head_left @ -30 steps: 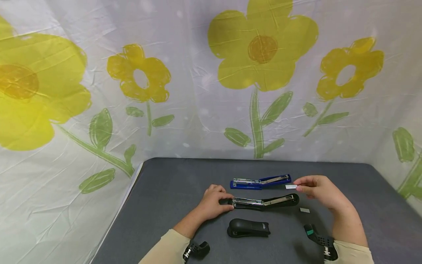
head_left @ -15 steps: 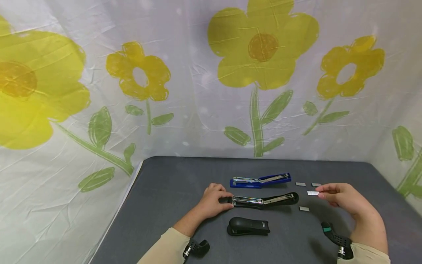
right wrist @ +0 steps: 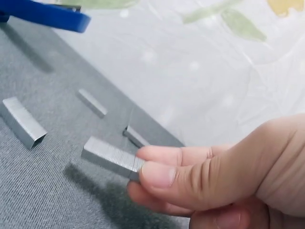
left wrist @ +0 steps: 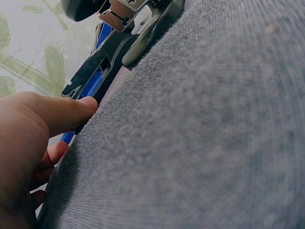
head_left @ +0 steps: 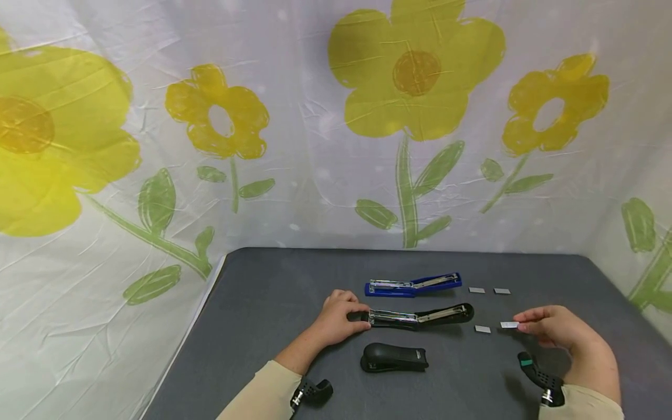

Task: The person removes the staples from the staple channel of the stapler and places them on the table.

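My left hand grips the rear end of a black stapler, which lies swung open with its metal magazine showing. In the left wrist view the thumb presses on that end; the other fingers are partly hidden. Between thumb and fingertips my right hand pinches a silver strip of staples just above the table. Left of it lies another staple strip. Two more, a left strip and a right strip, lie farther back, beside an opened blue stapler.
A second black stapler, folded closed, lies in front of the opened one. The dark grey table ends at a white cloth printed with yellow flowers.
My right hand has carried the staple strip rightward and toward me from beside the blue stapler, uncovering the two rear strips. The left hand keeps its grip in place.
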{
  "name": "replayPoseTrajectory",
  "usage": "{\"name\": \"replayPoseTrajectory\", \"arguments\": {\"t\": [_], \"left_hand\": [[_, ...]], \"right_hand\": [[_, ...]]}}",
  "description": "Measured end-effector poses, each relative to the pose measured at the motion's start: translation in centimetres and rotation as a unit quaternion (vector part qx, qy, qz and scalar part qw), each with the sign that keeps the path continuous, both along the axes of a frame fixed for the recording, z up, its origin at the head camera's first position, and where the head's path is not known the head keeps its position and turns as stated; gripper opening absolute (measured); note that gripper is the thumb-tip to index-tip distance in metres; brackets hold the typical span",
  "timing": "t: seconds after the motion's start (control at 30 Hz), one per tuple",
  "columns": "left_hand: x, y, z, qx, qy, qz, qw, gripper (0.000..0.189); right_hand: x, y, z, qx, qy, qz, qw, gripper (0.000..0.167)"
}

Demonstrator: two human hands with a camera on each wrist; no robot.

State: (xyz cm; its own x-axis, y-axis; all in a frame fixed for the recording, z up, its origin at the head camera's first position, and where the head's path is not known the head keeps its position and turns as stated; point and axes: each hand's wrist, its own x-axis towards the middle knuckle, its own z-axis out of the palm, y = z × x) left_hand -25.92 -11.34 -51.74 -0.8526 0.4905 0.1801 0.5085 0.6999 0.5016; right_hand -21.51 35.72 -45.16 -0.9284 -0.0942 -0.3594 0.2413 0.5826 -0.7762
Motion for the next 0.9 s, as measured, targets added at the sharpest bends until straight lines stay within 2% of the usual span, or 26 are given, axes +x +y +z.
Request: {"name": "replayPoseTrajectory", "arguments": {"t": [0.33,0.57,0.73,0.9], "left_hand": [[0.0,-0.1,0.0,0.005,0.001,0.001,1.0000,0.032],[-0.1,-0.1,-0.1,0.004,-0.001,-0.002,1.0000,0.031],[-0.1,-0.1,-0.1,-0.004,0.002,-0.004,1.0000,0.032],[0.0,-0.1,0.3,-0.010,-0.001,-0.010,0.9999,0.032]], "right_hand": [[-0.2,-0.7,-0.3,0.038,-0.025,-0.013,0.9989,0.028],[-0.4,-0.8,-0.5,0.056,-0.016,-0.015,0.9982,0.026],[-0.4,-1.5,0.2,0.089,0.023,-0.003,0.9957,0.032],[-0.5,-3.5,2.4,0.139,0.102,0.005,0.9851,0.046]]}}
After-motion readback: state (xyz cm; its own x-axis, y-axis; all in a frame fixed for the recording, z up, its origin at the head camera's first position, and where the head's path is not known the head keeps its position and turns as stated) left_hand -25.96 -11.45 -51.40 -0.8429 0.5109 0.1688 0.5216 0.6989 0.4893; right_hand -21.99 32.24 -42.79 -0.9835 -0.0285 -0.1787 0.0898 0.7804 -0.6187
